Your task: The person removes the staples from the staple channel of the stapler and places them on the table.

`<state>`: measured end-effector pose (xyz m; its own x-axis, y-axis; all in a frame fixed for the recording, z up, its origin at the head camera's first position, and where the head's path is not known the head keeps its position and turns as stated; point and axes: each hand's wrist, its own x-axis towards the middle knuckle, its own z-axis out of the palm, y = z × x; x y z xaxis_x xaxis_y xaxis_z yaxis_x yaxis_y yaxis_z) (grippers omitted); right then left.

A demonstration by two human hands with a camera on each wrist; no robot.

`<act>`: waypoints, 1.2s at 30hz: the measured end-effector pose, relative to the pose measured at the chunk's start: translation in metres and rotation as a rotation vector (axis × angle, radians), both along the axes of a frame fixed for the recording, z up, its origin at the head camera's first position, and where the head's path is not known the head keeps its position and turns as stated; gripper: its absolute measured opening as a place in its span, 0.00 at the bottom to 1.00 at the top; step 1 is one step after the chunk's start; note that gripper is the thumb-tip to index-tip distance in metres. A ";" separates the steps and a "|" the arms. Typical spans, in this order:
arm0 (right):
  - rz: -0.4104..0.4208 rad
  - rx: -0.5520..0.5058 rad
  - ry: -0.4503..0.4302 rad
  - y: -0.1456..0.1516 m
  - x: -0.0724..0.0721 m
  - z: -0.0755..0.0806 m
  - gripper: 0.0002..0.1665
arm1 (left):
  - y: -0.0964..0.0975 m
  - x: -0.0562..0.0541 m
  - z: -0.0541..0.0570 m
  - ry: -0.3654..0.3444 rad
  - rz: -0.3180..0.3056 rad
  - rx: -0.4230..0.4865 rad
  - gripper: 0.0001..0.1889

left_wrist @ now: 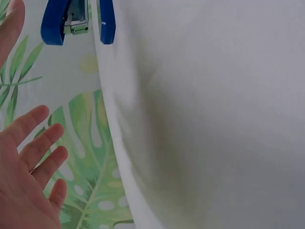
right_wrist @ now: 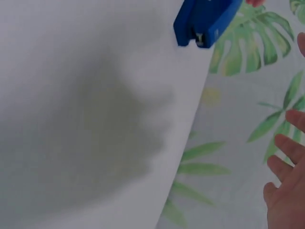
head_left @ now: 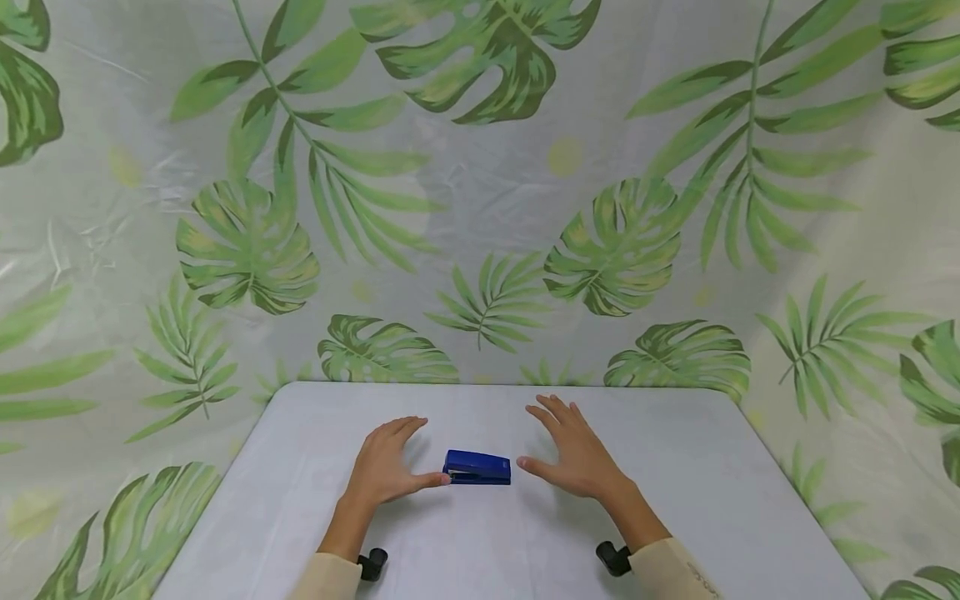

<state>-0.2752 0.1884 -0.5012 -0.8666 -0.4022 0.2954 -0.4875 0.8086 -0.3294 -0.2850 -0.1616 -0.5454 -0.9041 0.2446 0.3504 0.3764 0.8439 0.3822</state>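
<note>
A blue stapler (head_left: 477, 468) lies on its base on the white table, its long side across the head view. To its left is my left hand (head_left: 386, 462), fingers spread and thumb tip right at the stapler's left end. On the other side my right hand (head_left: 573, 454) hovers with fingers apart, its thumb pointing at the right end with a small gap. In the left wrist view the stapler (left_wrist: 107, 24) shows its open mouth and metal part, apart from the left fingers (left_wrist: 47, 138). The right wrist view shows the stapler's end (right_wrist: 202, 26) at the top.
The white-covered table (head_left: 637, 433) has rounded far corners. Behind and beside it hangs a pale curtain (head_left: 487, 208) printed with green leaves. A black wrist strap mount (head_left: 372, 564) is on the left wrist, another mount (head_left: 613, 558) on the right one.
</note>
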 end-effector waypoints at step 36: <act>0.108 0.054 -0.042 -0.094 -0.010 -0.048 0.27 | 0.032 -0.015 -0.038 -0.213 -0.159 0.288 0.25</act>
<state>-0.2851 0.0942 -0.5492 -0.8285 -0.5082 0.2352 -0.5594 0.7693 -0.3085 -0.2996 -0.1294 -0.5833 -0.9228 0.3066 0.2334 0.3803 0.6281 0.6788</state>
